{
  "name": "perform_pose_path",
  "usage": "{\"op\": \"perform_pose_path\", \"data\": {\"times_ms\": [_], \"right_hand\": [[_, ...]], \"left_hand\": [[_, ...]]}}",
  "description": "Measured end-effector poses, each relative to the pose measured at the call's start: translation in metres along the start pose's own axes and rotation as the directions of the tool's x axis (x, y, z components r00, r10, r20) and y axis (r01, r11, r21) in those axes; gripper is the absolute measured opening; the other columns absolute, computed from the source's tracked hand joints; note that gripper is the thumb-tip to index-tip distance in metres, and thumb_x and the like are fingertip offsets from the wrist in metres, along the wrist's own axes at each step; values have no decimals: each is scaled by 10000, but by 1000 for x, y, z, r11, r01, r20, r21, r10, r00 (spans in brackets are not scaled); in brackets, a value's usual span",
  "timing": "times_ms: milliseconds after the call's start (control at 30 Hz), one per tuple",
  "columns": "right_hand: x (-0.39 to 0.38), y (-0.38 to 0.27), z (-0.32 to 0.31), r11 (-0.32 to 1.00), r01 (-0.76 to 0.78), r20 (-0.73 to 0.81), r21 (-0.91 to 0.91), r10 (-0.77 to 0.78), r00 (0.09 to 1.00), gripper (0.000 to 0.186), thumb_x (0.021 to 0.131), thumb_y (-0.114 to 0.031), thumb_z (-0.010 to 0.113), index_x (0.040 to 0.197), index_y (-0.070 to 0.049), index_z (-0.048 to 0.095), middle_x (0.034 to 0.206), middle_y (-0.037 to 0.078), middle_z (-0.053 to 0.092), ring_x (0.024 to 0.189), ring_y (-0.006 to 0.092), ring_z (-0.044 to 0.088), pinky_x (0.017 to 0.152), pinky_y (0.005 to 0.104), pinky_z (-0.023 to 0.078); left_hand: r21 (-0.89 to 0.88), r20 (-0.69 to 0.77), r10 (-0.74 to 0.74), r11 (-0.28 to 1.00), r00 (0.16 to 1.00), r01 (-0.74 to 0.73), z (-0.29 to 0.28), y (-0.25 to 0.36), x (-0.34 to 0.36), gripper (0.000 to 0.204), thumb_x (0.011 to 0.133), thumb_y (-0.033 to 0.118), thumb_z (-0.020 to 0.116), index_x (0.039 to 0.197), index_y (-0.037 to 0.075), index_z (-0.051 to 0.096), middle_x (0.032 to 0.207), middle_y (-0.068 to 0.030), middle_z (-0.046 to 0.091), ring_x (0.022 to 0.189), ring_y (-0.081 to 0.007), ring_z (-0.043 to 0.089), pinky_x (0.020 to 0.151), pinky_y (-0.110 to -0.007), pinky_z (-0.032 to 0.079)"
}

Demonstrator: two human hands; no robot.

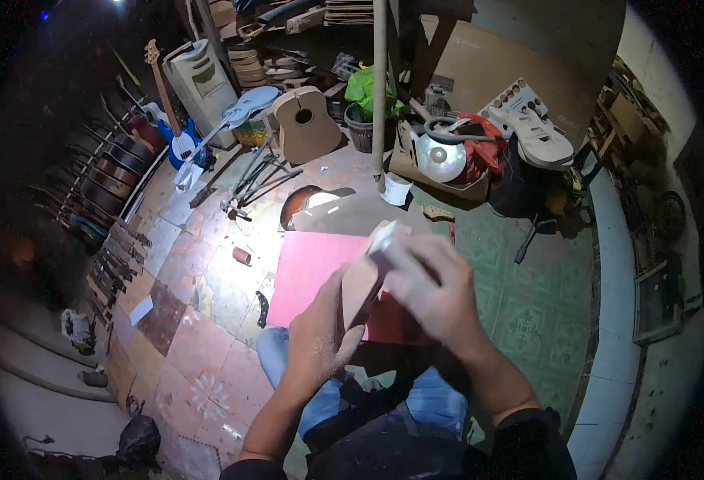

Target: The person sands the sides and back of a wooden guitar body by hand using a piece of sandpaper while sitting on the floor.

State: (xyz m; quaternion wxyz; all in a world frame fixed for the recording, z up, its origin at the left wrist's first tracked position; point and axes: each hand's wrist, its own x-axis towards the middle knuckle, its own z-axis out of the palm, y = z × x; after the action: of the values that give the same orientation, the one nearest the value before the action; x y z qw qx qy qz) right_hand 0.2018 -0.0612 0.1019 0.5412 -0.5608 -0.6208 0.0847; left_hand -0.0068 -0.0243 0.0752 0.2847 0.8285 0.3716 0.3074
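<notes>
My left hand (317, 326) is wrapped around a flat, pale wooden piece (358, 290) with a darker edge, held up at a slant above my lap. Pale dust coats that hand and its wrist. My right hand (438, 282), smeared by motion, is closed at the upper end of the piece. A whitish thing (387, 235) shows by its fingers, too blurred to name. Below both hands, a pink sheet (312, 272) lies in front of my knees.
A sunburst guitar body (294, 206) lies partly under a grey-brown sheet (344, 214). Hand tools (248, 188), a brown cylinder (242, 256) and a curved black piece (262, 309) are on the tiles. Guitars (108, 172) line the left; an acoustic body (306, 124) and filled box (444, 182) stand beyond.
</notes>
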Motion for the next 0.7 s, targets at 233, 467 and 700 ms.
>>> {"op": "perform_pose_path", "data": {"times_ms": [233,467,700], "right_hand": [[-19,3,2,989,51,-23,-136,-54,998,398,805,-180,771,1163,-28,686,1062,177,662,1001,331,653,886,426,524],[-23,12,-2,980,-194,129,-31,197,972,383,849,-125,733,1201,14,671,1088,130,689,1019,219,663,920,353,512],[-25,34,-1,800,-521,220,297,473,853,422,826,-168,772,1214,-29,681,1168,167,677,1053,282,666,920,384,527]], "left_hand": [[-69,18,-13,998,1000,15,-4,-5,-15,783,757,138,729,1469,48,416,1276,-263,628,1136,-429,649,941,-440,530],[-87,21,-73,993,997,75,-3,-12,-28,785,734,160,748,1444,14,447,1227,-268,661,1167,-382,665,963,-407,518],[-101,-16,-8,995,1000,6,0,-6,-23,801,700,55,782,1438,44,473,1275,-243,640,1098,-402,677,908,-419,553]]}}
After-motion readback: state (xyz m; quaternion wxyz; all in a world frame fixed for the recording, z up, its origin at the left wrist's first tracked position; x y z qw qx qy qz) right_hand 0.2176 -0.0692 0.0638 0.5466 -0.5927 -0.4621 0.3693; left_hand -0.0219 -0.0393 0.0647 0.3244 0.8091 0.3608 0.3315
